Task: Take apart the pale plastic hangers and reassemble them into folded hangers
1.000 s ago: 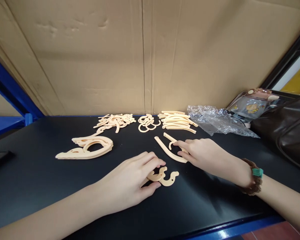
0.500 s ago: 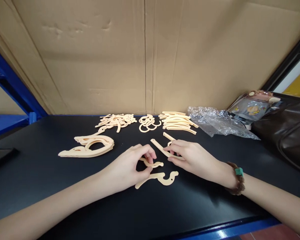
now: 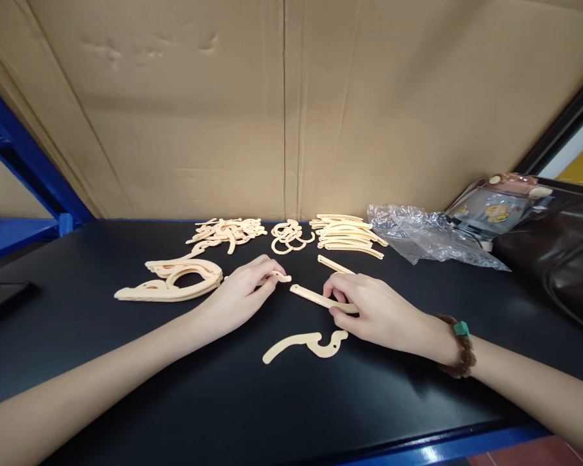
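My left hand (image 3: 252, 285) is closed on a cream hanger arm (image 3: 282, 277), whose curved tip pokes out past the fingers. To its right, my right hand (image 3: 364, 301) pinches a straight cream hanger bar (image 3: 311, 296) by its near end; the holed far end points up and left. A second straight bar (image 3: 335, 264) lies just behind that hand, partly hidden by it. Nearer to me, a loose hanger arm (image 3: 301, 343) with a hooked, holed end lies flat on the black table (image 3: 214, 401). Stacked folded hangers (image 3: 175, 285) lie left of my left hand.
Along the back are a heap of hanger arms (image 3: 230, 233), a cluster of hooks (image 3: 291, 237) and a pile of straight bars (image 3: 347, 233). Clear plastic bags (image 3: 432, 236) and a dark brown leather bag (image 3: 554, 252) sit at right. A cardboard wall (image 3: 184, 116) stands behind.
My left hand has moved up and left, lifting the hanger arm away from the loose one near me. My right hand has shifted slightly, still gripping the straight bar.
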A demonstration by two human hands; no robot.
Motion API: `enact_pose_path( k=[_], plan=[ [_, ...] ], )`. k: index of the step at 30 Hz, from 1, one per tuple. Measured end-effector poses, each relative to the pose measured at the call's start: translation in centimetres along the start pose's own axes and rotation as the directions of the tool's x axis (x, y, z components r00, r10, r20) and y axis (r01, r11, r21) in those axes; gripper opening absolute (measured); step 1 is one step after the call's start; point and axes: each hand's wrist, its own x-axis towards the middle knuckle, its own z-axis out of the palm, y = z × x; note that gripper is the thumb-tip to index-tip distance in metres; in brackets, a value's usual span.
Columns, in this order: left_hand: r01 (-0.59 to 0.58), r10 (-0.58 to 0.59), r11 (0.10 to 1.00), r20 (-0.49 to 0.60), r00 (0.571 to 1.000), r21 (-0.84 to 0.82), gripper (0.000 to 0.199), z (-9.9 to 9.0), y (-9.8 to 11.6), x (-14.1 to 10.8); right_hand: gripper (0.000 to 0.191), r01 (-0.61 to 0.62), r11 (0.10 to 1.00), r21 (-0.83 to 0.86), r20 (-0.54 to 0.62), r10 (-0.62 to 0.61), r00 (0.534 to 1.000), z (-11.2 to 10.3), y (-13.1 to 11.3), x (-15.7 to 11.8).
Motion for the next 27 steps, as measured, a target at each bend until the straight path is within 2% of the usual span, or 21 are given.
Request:
enact_pose_path(
  k=[1, 3, 5, 9, 12, 16, 22, 27],
  plan=[
    [0.000, 0.000, 1.000, 0.005, 1.000, -0.008, 0.027, 0.09, 0.01, 0.00, 0.005, -0.004, 1.000, 0.003, 0.002, 0.004, 1.000, 0.05, 0.07, 0.07],
    [0.015, -0.014, 1.000, 0.023, 1.000, -0.019, 0.026, 0.22, 0.08, -0.05, 0.017, -0.002, 1.000, 0.016, 0.014, 0.002, 1.000, 0.14, 0.20, 0.18],
    [0.049, -0.048, 0.998, 0.035, 0.998, -0.026, 0.024, 0.22, 0.25, -0.14, 0.021, 0.007, 0.999, 0.041, 0.028, -0.008, 1.000, 0.20, 0.28, 0.21],
    [0.103, -0.099, 0.994, 0.076, 0.992, -0.045, 0.017, 0.04, 0.78, -0.43, 0.011, 0.004, 0.995, 0.102, 0.028, -0.006, 1.000, 0.27, 0.13, 0.08],
    [0.089, -0.084, 0.994, 0.089, 0.992, -0.063, 0.022, 0.08, 0.91, -0.46, 0.006, -0.012, 0.990, 0.144, 0.007, 0.011, 1.000, 0.33, -0.02, 0.05],
    [0.042, -0.036, 0.991, 0.043, 0.998, -0.131, 0.015, 0.22, 0.78, -0.25, 0.003, -0.038, 0.975, 0.218, -0.003, 0.040, 0.999, 0.50, 0.14, 0.19],
    [-0.053, 0.038, 0.984, -0.093, 0.995, -0.173, 0.011, 0.35, 0.98, -0.28, 0.004, -0.112, 0.929, 0.354, 0.041, 0.105, 0.994, 0.72, 0.70, 0.50],
    [-0.028, 0.022, 0.987, -0.041, 0.999, -0.158, 0.016, 0.76, 0.65, -0.31, 0.005, -0.140, 0.905, 0.402, 0.083, 0.116, 0.990, 0.71, 0.81, 0.51]
  ],
)
